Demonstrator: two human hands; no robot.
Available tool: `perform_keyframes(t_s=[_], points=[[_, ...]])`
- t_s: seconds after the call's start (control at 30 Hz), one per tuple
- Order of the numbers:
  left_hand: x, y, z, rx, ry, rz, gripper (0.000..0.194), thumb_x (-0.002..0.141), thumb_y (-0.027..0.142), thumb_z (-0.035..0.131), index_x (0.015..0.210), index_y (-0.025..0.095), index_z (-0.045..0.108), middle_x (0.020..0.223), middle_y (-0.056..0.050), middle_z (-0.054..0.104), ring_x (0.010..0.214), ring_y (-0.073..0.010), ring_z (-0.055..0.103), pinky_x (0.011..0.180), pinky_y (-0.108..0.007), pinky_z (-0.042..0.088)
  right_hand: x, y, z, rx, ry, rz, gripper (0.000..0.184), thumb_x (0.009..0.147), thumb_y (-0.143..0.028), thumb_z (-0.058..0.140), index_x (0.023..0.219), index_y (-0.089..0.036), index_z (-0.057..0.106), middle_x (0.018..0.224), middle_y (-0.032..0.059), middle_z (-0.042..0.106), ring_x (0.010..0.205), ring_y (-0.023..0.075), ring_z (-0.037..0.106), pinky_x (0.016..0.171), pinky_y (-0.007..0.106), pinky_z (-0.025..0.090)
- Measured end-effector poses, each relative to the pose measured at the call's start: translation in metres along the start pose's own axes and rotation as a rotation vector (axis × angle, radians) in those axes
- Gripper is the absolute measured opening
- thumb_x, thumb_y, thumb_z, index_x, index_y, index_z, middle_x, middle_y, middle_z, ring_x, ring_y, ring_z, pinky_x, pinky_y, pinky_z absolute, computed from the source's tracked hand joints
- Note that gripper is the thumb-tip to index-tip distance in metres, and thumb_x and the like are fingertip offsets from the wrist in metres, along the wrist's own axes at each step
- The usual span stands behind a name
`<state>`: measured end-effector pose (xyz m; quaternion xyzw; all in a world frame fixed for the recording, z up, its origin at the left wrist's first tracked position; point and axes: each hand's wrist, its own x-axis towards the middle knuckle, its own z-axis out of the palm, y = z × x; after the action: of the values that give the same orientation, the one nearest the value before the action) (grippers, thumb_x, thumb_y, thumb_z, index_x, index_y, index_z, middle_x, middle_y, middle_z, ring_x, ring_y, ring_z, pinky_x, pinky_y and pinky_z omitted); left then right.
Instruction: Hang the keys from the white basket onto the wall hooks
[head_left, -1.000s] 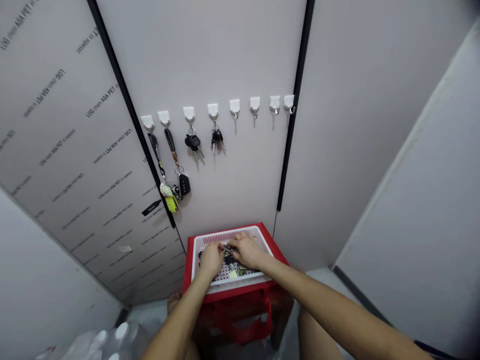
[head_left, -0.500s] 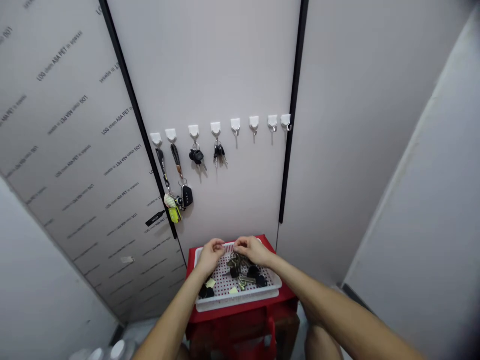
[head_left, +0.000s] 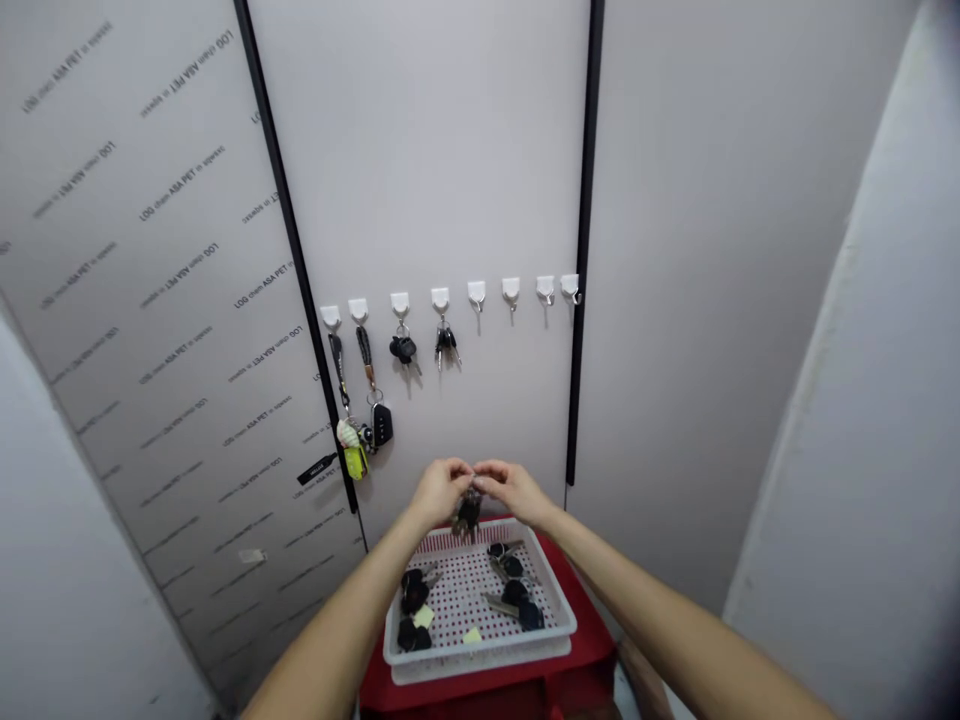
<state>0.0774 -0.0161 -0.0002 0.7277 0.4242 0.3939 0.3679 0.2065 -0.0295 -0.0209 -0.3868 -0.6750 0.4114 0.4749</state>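
Observation:
Both hands meet above the far edge of a white perforated basket [head_left: 480,660]. Between them dangles a bunch of keys [head_left: 466,513], brassy and dark. My left hand [head_left: 441,492] pinches at the top of the bunch, and my right hand [head_left: 517,490] does the same from the other side; the fingertips nearly touch and hide the ring. Black-headed keys [head_left: 517,595] lie at the basket's right side, and more black-headed keys [head_left: 414,597] lie at its left, beside a pale yellow paper piece [head_left: 424,616]. Another yellow piece [head_left: 472,635] is near the front rim.
The basket stands on a red surface [head_left: 585,610] against a pale wall panel. A row of white hooks crosses the panel; the left ones carry a key fob [head_left: 381,426], a yellow-green fob [head_left: 355,462] and key bunches [head_left: 448,345]. A right-hand hook [head_left: 511,291] holds nothing.
The key bunch has come up from the basket and now hangs between my hands, which have moved together. The view has tilted, so the hooks sit lower.

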Motion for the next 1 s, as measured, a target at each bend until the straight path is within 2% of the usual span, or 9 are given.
perform_keyframes(t_s=[0.2,0.33,0.47,0.53,0.67,0.8,1.0], points=[[0.032,0.056,-0.018,-0.092,0.064,0.074,0.003,0.056,0.014,0.047,0.055,0.012,0.050,0.041,0.006,0.041,0.038,-0.0039,0.035,0.041,-0.017,0.029,0.025,-0.048,-0.016,-0.004,0.160,-0.069,0.018,0.060,-0.029,0.048,0.055,-0.012,0.045,0.042,-0.0067,0.040,0.039,0.0031,0.035,0.041,0.017,0.030],[0.055,0.089,-0.026,-0.136,0.246,0.191,0.007,0.056,0.011,0.047,0.063,0.013,0.048,0.049,0.005,0.046,0.043,-0.0046,0.041,0.046,-0.018,0.036,0.049,-0.090,-0.028,0.087,0.306,-0.100,0.014,0.060,-0.026,0.049,0.056,-0.012,0.046,0.041,-0.0061,0.043,0.036,0.0030,0.037,0.040,0.017,0.033],[0.068,0.119,-0.032,0.135,0.379,0.398,0.013,0.059,0.009,0.043,0.066,0.014,0.052,0.064,0.000,0.054,0.059,-0.0074,0.048,0.060,-0.020,0.039,0.075,-0.129,-0.039,0.090,0.437,-0.117,0.011,0.062,-0.019,0.046,0.054,-0.012,0.046,0.040,-0.0054,0.043,0.035,0.0034,0.039,0.038,0.018,0.037],[0.071,0.131,-0.034,0.313,0.413,0.437,0.018,0.060,0.009,0.041,0.071,0.015,0.054,0.073,-0.002,0.056,0.067,-0.0096,0.049,0.067,-0.023,0.038,0.085,-0.143,-0.043,0.063,0.479,-0.125,0.011,0.062,-0.019,0.046,0.053,-0.012,0.047,0.039,-0.0048,0.043,0.035,0.0038,0.040,0.038,0.018,0.038],[0.077,0.145,-0.036,0.490,0.424,0.410,0.027,0.061,0.009,0.040,0.084,0.015,0.054,0.084,-0.005,0.056,0.076,-0.0125,0.049,0.072,-0.025,0.036,0.100,-0.156,-0.049,0.042,0.570,-0.114,0.010,0.063,-0.019,0.046,0.057,-0.012,0.048,0.043,-0.0033,0.045,0.038,0.0050,0.043,0.042,0.020,0.042],[0.083,0.149,-0.035,0.535,0.376,0.399,0.029,0.064,0.007,0.036,0.085,0.015,0.054,0.085,-0.005,0.056,0.079,-0.0132,0.049,0.073,-0.025,0.035,0.110,-0.159,-0.053,0.003,0.628,-0.130,0.011,0.064,-0.018,0.045,0.055,-0.013,0.048,0.043,-0.0029,0.045,0.039,0.0052,0.043,0.045,0.022,0.043],[0.084,0.147,-0.038,0.532,0.347,0.409,0.029,0.064,0.007,0.035,0.084,0.015,0.055,0.083,-0.004,0.057,0.079,-0.0132,0.049,0.073,-0.024,0.035,0.116,-0.161,-0.054,-0.055,0.638,-0.133,0.014,0.064,-0.018,0.045,0.051,-0.014,0.046,0.041,-0.0028,0.042,0.040,0.0068,0.045,0.046,0.023,0.043]])
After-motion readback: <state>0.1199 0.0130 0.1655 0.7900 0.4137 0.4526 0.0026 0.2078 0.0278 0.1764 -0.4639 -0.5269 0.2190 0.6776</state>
